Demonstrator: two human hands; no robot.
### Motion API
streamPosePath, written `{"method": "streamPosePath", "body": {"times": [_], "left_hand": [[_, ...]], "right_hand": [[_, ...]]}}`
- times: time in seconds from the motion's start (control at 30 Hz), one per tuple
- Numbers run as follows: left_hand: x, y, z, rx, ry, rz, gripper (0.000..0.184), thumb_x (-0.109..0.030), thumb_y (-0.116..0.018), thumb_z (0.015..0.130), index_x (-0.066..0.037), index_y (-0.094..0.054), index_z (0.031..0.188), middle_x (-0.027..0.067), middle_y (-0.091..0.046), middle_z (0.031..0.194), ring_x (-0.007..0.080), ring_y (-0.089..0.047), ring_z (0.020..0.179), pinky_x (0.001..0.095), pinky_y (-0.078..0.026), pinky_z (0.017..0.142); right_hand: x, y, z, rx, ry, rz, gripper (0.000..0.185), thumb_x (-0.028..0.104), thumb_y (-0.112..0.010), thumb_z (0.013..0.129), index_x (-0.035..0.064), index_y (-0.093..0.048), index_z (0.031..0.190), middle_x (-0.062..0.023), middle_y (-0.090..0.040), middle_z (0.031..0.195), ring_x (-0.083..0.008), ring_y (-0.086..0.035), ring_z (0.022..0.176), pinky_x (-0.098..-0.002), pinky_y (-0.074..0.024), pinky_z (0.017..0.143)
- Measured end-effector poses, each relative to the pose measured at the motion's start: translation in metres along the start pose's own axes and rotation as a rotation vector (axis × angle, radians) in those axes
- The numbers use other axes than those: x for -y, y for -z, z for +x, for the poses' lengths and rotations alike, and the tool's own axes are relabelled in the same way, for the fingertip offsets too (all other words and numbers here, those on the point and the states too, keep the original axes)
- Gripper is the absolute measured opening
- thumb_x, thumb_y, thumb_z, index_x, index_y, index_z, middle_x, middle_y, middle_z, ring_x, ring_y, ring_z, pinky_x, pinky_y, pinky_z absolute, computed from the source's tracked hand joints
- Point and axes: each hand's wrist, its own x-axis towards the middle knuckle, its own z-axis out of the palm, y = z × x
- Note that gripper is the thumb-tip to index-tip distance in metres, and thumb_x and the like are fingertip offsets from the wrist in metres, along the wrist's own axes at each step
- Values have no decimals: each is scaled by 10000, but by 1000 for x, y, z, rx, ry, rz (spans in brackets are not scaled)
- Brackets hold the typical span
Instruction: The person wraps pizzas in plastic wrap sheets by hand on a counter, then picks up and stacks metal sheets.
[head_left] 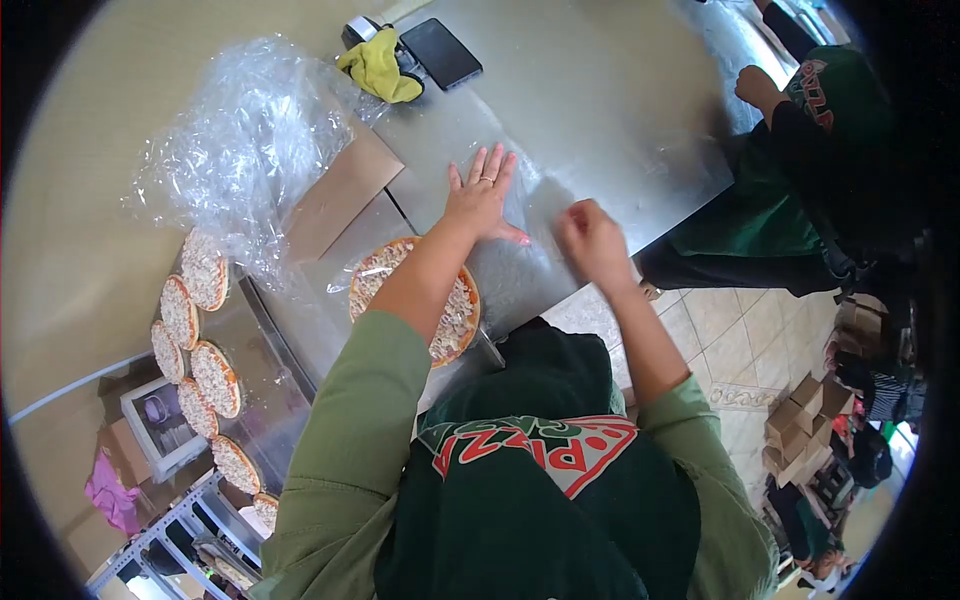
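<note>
My left hand [482, 203] lies flat on the metal table with its fingers spread, over what looks like clear plastic film [515, 250]. Below that forearm sits a round pizza [457, 325] topped with pale shredded cheese and an orange-red rim of sauce; the arm hides part of it. Clear film shows at the pizza's left edge. To the right, near the table's front edge, my right hand [595, 245] is curled into a fist, somewhat blurred. Whatever its fingers may hold is hidden.
A heap of clear plastic bags [255, 140] and a cardboard piece [345, 190] lie on the left. Several more pizzas [215, 378] line the far left. A yellow cloth [382, 68] and a black phone [440, 53] rest at the back. A co-worker [800, 170] stands right.
</note>
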Motion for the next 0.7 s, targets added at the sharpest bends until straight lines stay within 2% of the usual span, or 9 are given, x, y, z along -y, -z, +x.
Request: {"method": "streamPosePath", "body": {"times": [0.03, 0.13, 0.17, 0.3, 0.4, 0.5, 0.53, 0.6, 0.7], "left_hand": [[-1, 1, 0, 7, 7, 11, 1293, -622, -739, 435, -136, -38, 1406, 74, 15, 1472, 257, -13, 1355, 577, -71, 1037], [-2, 2, -1, 32, 23, 39, 1303, -644, -722, 446, -131, -6, 1407, 83, 30, 1471, 260, -4, 1355, 568, -72, 1039], [-2, 3, 0, 36, 26, 42, 1303, -643, -722, 449, -132, -2, 1407, 88, 32, 1471, 262, 0, 1355, 568, -72, 1039], [-2, 4, 2, 61, 32, 46, 1316, -640, -727, 446, -131, 15, 1406, 100, 46, 1469, 268, 17, 1355, 567, -76, 1038], [-2, 4, 2, 71, 36, 43, 1311, -627, -736, 451, -137, 15, 1407, 97, 58, 1468, 266, 40, 1354, 583, -67, 1031], [-3, 6, 2, 64, 34, 68, 1324, -639, -730, 445, -127, 24, 1405, 110, 54, 1467, 278, 18, 1354, 571, -93, 1033], [-3, 7, 2, 72, 40, 67, 1324, -637, -731, 446, -127, 26, 1405, 113, 55, 1466, 281, 18, 1353, 572, -95, 1032], [-6, 11, 4, 91, 50, 70, 1324, -633, -734, 448, -128, 30, 1405, 120, 57, 1465, 287, 18, 1353, 573, -99, 1031], [-9, 18, 5, 135, 64, 79, 1332, -626, -742, 442, -130, 34, 1404, 130, 61, 1463, 296, 20, 1351, 574, -99, 1030]], "right_hand": [[10, -11, -14, -163, 231, -14, 286, 202, -633, 727, 39, -517, 931, -143, -553, 880, -297, -571, 811, -373, -470, 708], [12, -27, -31, -265, 604, -269, 235, 195, -635, 737, 60, -519, 891, -116, -518, 814, -295, -557, 755, -379, -469, 686], [-3, -34, -29, -278, 639, -307, 206, 169, -626, 744, 73, -500, 875, -95, -483, 770, -287, -544, 716, -373, -477, 640], [-27, -44, -30, -282, 535, -430, 142, 168, -584, 781, 68, -493, 827, -100, -490, 773, -262, -566, 714, -340, -494, 573], [-23, -50, -26, -180, 340, -505, 148, 187, -557, 803, 46, -511, 810, -142, -530, 811, -302, -584, 716, -386, -492, 613], [-45, -27, -6, -252, 122, -270, 205, 211, -534, 816, 11, -519, 857, -194, -569, 822, -353, -588, 727, -430, -475, 653], [-48, -16, -2, -127, 16, -98, 276, 243, -537, 813, -16, -526, 907, -232, -593, 838, -375, -586, 768, -430, -464, 682], [-43, -12, -2, -94, -108, 85, 308, 271, -549, 811, -21, -544, 908, -230, -606, 827, -354, -601, 770, -393, -468, 683], [-22, -13, -7, -210, -170, 279, 336, 280, -577, 792, -36, -564, 907, -218, -614, 826, -320, -617, 753, -369, -473, 682]]}}
